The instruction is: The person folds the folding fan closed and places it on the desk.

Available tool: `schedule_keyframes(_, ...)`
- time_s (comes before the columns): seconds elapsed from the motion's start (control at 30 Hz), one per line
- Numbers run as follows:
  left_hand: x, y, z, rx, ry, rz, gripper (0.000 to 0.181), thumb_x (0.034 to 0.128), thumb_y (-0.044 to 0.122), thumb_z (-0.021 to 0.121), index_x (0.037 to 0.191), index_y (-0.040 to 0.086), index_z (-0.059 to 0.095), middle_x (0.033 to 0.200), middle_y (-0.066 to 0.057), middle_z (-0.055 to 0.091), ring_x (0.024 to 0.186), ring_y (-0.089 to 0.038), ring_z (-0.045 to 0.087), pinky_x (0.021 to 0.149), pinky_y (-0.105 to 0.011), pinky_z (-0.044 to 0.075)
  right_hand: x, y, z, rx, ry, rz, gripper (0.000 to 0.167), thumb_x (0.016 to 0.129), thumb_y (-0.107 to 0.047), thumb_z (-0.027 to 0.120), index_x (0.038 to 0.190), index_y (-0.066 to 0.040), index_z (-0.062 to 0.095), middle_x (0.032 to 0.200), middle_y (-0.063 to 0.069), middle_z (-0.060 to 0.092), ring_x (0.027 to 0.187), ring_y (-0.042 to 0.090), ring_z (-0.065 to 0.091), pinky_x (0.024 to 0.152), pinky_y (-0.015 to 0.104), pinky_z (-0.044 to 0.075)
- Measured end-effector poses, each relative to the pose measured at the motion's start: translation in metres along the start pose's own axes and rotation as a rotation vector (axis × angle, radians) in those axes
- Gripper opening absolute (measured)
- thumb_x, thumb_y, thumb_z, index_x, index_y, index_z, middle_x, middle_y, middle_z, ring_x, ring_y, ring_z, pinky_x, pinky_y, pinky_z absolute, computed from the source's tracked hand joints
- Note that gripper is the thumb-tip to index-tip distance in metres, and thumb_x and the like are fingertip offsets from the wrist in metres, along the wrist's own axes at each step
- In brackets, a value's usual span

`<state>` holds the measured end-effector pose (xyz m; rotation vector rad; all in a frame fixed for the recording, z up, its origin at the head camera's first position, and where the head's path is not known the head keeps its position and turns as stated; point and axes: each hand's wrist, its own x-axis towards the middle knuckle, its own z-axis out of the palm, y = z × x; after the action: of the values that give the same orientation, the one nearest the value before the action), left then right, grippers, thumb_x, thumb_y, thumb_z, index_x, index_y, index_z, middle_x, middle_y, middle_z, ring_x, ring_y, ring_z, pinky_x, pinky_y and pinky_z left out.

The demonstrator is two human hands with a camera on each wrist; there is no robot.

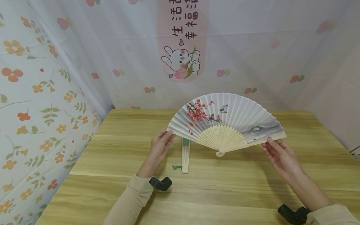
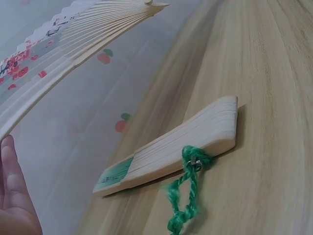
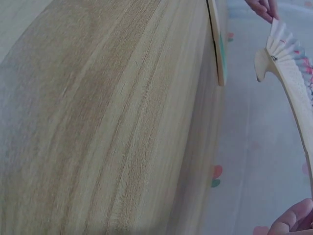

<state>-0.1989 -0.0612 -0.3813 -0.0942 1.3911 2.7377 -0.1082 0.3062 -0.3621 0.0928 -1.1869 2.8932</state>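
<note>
A folding fan (image 1: 236,115) is spread wide above the table, its pale leaf painted with red blossoms, birds and a grey branch. My left hand (image 1: 161,144) pinches the fan's left edge between thumb and fingers. At the opposite edge, my right hand (image 1: 284,157) grips the outer rib with the thumb on top. Beneath the left part of the open fan lies a second, folded fan (image 2: 181,139) with pale ribs and a green leaf; the open fan hides its far end in the head view. From its rib end trails a green cord (image 2: 188,196).
The wooden table (image 1: 84,187) runs back to a white printed curtain (image 1: 135,56) with a rabbit drawing. A floral curtain (image 1: 36,103) hangs on the left. Black devices sit at both wrists, one at the left cuff (image 1: 161,183).
</note>
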Motion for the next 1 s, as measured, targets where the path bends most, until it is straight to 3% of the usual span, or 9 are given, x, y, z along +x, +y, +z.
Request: schedule_keyframes(1.0, -0.0038, 0.0074, 0.0024, 0.048, -0.01, -0.002, 0.012, 0.0869, 0.001, 0.053, 0.095, 0.006, 0.061, 0.081, -0.003, 0.064, 0.07, -0.009, 0.062, 0.058, -0.013, 0.048, 0.0018, 0.0063, 0.0097, -0.076, -0.087, -0.027, 0.021, 0.093, 0.003, 0.037, 0.086, 0.0, 0.057, 0.088, 0.007, 0.059, 0.082, 0.019, 0.061, 0.07, 0.024, 0.05)
